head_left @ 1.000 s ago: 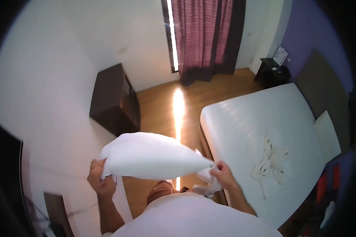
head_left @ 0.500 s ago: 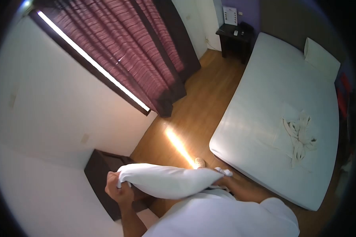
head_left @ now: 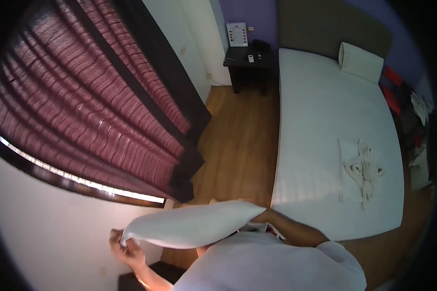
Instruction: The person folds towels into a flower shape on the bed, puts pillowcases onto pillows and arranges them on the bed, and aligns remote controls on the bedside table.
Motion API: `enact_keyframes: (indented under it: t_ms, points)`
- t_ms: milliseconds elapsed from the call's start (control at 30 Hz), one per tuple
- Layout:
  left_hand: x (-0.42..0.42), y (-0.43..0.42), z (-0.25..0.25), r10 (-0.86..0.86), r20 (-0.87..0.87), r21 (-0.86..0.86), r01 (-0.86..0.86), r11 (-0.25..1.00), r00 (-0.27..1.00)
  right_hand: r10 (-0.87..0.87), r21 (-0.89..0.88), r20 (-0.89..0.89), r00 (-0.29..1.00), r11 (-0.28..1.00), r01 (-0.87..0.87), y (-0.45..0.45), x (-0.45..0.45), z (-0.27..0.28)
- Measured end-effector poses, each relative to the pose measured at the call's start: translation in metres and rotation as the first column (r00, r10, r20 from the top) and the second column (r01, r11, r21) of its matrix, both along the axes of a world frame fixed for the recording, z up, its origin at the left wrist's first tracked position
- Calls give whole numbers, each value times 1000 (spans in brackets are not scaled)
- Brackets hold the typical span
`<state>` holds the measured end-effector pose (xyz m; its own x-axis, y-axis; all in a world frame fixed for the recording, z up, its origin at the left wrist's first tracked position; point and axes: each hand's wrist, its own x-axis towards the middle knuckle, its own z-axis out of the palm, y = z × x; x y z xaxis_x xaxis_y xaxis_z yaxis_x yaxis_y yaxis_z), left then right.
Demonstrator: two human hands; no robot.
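Left hand [head_left: 126,248] at lower left of the frame, fingers clamped on a plump white pillow [head_left: 194,224] stretched across lower centre, right hand [head_left: 260,216] at its far end, fingers hidden, grip unclear.

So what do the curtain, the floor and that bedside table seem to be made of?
Curtain: woven fabric, matte; it hangs in soft folds.
Floor: wood or wood-look laminate, slightly glossy, with visible grain.
Bedside table: probably dark-stained wood; finish unclear.

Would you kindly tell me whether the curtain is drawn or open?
Mostly drawn: the curtain spreads wide, with only a narrow bright strip of window showing along one edge.
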<state>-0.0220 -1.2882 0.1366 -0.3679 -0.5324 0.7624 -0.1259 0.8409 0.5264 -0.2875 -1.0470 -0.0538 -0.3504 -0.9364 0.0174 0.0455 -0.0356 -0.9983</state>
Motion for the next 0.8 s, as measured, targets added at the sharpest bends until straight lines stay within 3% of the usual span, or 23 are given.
enact_keyframes:
  t_ms: [33, 67, 133, 233, 333, 367, 433, 500, 600, 700, 800]
  points:
    - [-24, -26, 1, -55, 25, -1, 55, 998, 998, -78, -33, -14, 997, 996, 78, -13, -3, -18]
    - [-50, -54, 0, -114, 55, 5, 114, 993, 992, -77, 194, -144, 987, 975, 105, -25, -29, 10]
    - [-108, -101, 4, -182, 117, -14, 184, 983, 976, -209, 188, 25, 978, 962, 200, -54, -56, 33]
    - [-196, -162, 25, -400, 115, 40, 398, 917, 909, -419, 266, 56, 906, 881, 391, -74, -90, 44]
    - [-289, -189, 45, -528, 150, -63, 541, 838, 836, -566, 189, -105, 817, 795, 576, -85, -129, 55]
    - [-322, -188, 51, -602, 106, -31, 608, 794, 792, -598, 124, -327, 732, 741, 660, -73, -141, -15]
    - [-384, -194, 45, -640, 107, -54, 647, 760, 761, -683, 249, -192, 705, 661, 708, -90, -174, -1]
    - [-450, -196, 33, -676, 99, -80, 683, 726, 730, -710, 318, -210, 672, 600, 734, -100, -217, -3]
    - [-545, -190, 17, -726, 89, -116, 731, 673, 682, -862, 290, 32, 507, 493, 820, -103, -291, -70]
    - [-645, -181, 26, -791, 158, -166, 805, 569, 591, -789, 310, -360, 498, 402, 862, -92, -379, -46]
    - [-732, -163, 45, -810, 177, -165, 828, 535, 559, -866, 345, -24, 499, 461, 817, -84, -449, -4]
